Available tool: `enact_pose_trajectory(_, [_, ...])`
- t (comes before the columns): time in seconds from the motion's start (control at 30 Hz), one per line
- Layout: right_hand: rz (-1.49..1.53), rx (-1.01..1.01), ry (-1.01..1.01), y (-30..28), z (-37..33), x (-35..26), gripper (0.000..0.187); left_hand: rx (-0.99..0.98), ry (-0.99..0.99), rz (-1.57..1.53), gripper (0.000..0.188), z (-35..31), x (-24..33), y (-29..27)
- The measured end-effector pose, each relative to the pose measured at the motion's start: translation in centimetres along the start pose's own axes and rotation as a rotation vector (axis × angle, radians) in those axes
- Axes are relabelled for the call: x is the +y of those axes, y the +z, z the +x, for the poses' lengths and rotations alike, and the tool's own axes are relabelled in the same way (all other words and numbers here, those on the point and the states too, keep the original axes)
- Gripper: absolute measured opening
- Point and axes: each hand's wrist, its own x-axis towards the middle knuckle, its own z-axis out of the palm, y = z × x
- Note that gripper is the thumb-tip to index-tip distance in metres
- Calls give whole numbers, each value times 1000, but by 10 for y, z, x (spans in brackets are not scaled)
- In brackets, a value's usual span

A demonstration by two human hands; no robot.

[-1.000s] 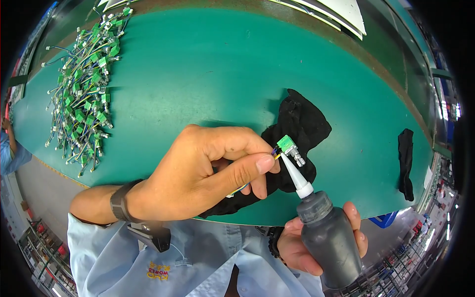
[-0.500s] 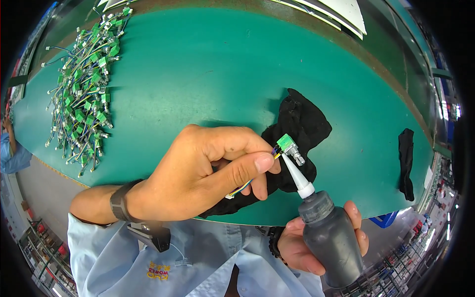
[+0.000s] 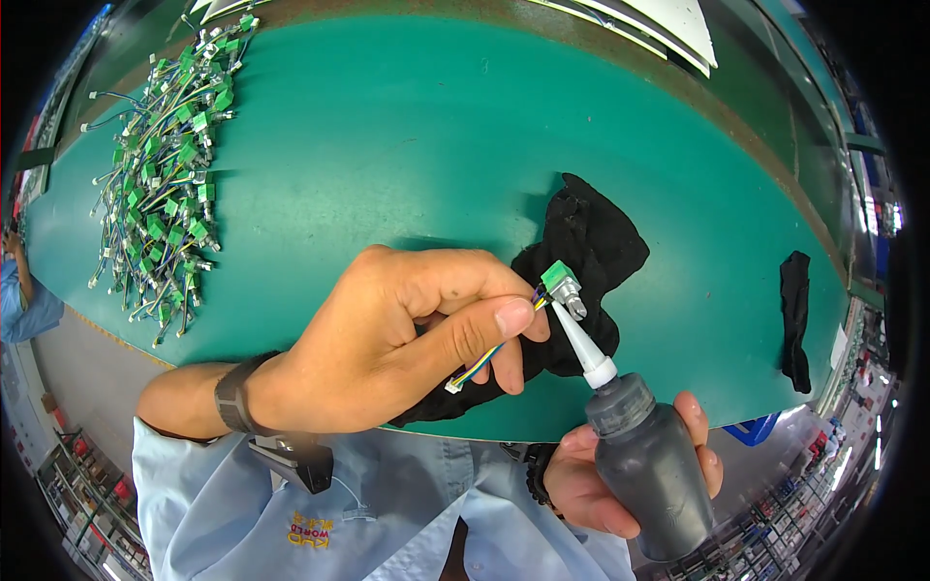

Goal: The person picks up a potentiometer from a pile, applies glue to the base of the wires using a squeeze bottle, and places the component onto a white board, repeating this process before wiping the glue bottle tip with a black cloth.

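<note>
Between the thumb and forefinger of my left hand (image 3: pixel 417 334) are the wires of a small potentiometer (image 3: pixel 560 279), with a green body and a silver metal shaft. Its coloured leads run under the thumb to a white plug (image 3: pixel 453 385). My right hand (image 3: pixel 591 484) is wrapped round a dark grey squeeze bottle (image 3: pixel 654 465), tilted up to the left. The bottle's white cone nozzle (image 3: pixel 581 344) has its tip right at the potentiometer, by the wire side; whether they touch, I cannot tell. A crumpled black cloth (image 3: pixel 591 232) lies below the potentiometer.
On the left of the green table (image 3: pixel 368 126) is a long heap of similar wired potentiometers (image 3: pixel 160 194). A folded black cloth strip (image 3: pixel 794 320) lies near the right edge. White panels (image 3: pixel 668 29) stand at the far edge. Another person's sleeve (image 3: pixel 29 300) shows at far left.
The potentiometer has turned slightly in my left fingers, so its shaft points differently. The white plug has come further into view below the thumb. The bottle has hardly moved.
</note>
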Motion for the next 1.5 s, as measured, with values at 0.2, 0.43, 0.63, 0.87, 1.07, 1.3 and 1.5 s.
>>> enact_pose_trajectory(0.2, [-49, 4, -54, 1, -1, 2, 62, -6, -1, 20, 22, 0, -1, 0])
enact_pose_trajectory(0.43, [-27, -13, -81, 0, -1, 4, 60, -3, 18, 3, 22, 1, -1, 1])
enact_pose_trajectory(0.63, [-60, -22, -78, -1, -3, 4, 60, -12, 8, 3, 22, 0, -2, 0])
enact_pose_trajectory(0.87, [-99, -58, -108, -4, -2, 3, 60, -18, 10, -1, 23, 0, -2, 1])
enact_pose_trajectory(1.07, [-67, -12, -60, -8, -4, 6, 61, -43, 60, 25, 26, 2, -4, -1])
enact_pose_trajectory(1.3, [194, 336, 147, 7, -9, -3, 68, -39, 62, -15, 27, 1, -3, -1])
enact_pose_trajectory(1.5, [216, 416, 128, 9, -7, -1, 69, -37, 16, -58, 20, 0, 2, -2])
